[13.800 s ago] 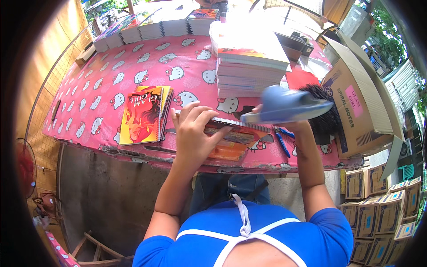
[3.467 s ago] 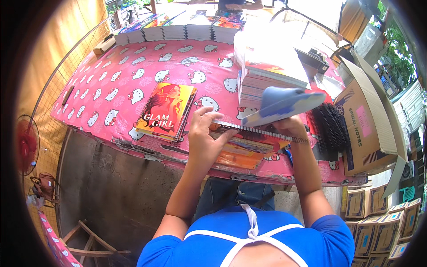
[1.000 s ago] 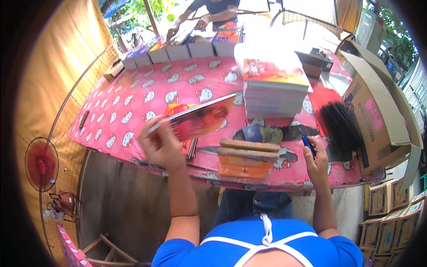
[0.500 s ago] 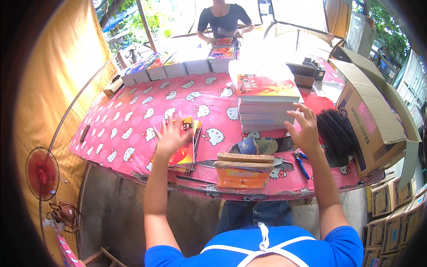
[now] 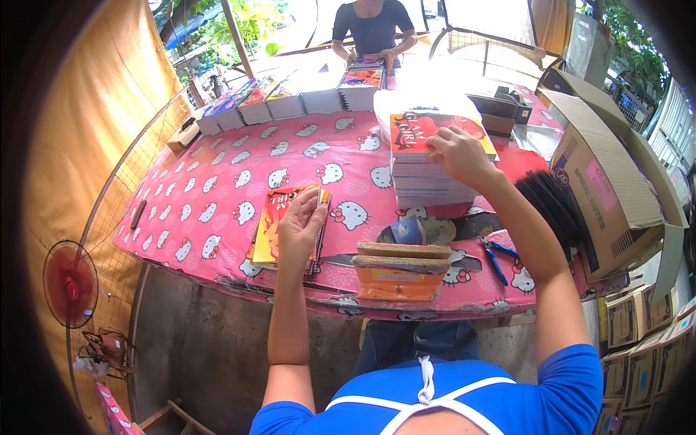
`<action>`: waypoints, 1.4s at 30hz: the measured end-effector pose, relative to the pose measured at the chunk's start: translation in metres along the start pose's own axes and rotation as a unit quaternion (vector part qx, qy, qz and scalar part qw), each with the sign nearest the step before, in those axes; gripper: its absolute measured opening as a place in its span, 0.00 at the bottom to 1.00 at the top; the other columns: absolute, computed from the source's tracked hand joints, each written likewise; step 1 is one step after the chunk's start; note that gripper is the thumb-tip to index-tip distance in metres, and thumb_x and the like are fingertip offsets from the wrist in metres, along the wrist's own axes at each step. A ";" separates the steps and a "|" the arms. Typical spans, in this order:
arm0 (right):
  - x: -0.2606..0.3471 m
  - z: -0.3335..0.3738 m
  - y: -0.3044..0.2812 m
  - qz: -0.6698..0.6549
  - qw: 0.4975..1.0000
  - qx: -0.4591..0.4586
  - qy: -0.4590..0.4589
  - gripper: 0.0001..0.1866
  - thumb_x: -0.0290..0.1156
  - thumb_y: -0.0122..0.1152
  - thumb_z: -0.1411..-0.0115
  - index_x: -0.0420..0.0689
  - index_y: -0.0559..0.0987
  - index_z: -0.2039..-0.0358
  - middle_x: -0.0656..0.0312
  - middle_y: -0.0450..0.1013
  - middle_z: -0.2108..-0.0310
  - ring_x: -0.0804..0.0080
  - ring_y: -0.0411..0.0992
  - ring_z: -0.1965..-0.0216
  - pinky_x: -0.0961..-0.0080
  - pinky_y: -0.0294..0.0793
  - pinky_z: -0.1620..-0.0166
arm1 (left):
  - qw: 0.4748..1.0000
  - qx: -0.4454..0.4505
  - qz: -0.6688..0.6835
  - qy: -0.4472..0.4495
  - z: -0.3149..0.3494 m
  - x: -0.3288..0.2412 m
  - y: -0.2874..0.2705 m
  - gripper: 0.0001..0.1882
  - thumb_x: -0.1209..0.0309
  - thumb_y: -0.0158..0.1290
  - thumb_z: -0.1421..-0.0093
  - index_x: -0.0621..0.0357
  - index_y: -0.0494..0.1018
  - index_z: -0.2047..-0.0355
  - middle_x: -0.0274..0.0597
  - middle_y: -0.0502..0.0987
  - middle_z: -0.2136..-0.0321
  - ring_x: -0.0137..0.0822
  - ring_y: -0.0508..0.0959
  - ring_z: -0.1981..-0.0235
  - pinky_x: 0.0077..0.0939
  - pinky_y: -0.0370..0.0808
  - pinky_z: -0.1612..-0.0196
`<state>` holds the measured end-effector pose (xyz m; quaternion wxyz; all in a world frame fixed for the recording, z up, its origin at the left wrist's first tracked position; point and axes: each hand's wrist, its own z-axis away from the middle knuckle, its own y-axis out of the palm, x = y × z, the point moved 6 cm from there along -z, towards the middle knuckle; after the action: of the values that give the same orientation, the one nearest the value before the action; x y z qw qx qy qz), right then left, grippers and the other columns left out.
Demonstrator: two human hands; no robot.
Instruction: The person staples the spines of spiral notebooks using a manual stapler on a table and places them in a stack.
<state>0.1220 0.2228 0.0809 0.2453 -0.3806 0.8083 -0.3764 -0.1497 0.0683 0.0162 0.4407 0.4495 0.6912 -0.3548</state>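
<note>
My left hand rests over the right side of a small pile of notebooks with yellow, red and orange covers, its fingers stretched out. Spiral binding shows along that pile's right edge. My right hand is at the top of a tall stack of unbound books, over the red and yellow cover. Its fingers are bent and drawn together at the cover's front part; what they pinch, if anything, is hidden.
Black spiral coils lie beside an open cardboard box at right. Blue-handled pliers and an orange block with wooden slats sit near the front edge. Across the table, a person stands behind rows of notebooks.
My right hand has moved up and left onto the tall stack's top. My left hand has shifted right and lower on the notebook pile. The person opposite has both hands at a notebook pile.
</note>
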 end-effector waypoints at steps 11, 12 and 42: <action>0.013 0.010 0.000 0.067 0.981 -0.124 -0.132 0.06 0.24 0.59 0.47 0.39 0.76 0.67 0.59 0.70 0.72 0.62 0.71 0.69 0.66 0.73 0.65 | 0.934 0.024 0.344 -0.094 0.012 -0.012 0.089 0.17 0.83 0.49 0.38 0.65 0.65 0.49 0.46 0.69 0.50 0.40 0.74 0.49 0.29 0.75 0.49; 0.009 0.008 0.000 0.050 0.982 -0.118 -0.138 0.06 0.24 0.59 0.47 0.39 0.76 0.68 0.59 0.70 0.72 0.62 0.70 0.70 0.66 0.73 0.65 | 0.931 0.025 0.346 -0.113 0.011 -0.007 0.093 0.17 0.83 0.49 0.39 0.65 0.65 0.49 0.46 0.69 0.50 0.40 0.74 0.49 0.29 0.75 0.49; 0.028 -0.052 0.013 -0.088 0.992 0.083 -0.027 0.11 0.29 0.62 0.51 0.42 0.83 0.66 0.52 0.79 0.68 0.59 0.77 0.65 0.66 0.75 0.58 | 0.927 -0.026 0.359 -0.106 0.014 0.015 0.091 0.14 0.84 0.46 0.37 0.66 0.66 0.50 0.46 0.69 0.53 0.38 0.75 0.51 0.24 0.75 0.49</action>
<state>0.0648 0.2282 0.0984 0.2634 -0.4382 0.7311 -0.4518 -0.0634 0.0921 -0.0112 0.6206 0.6158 0.4422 -0.2001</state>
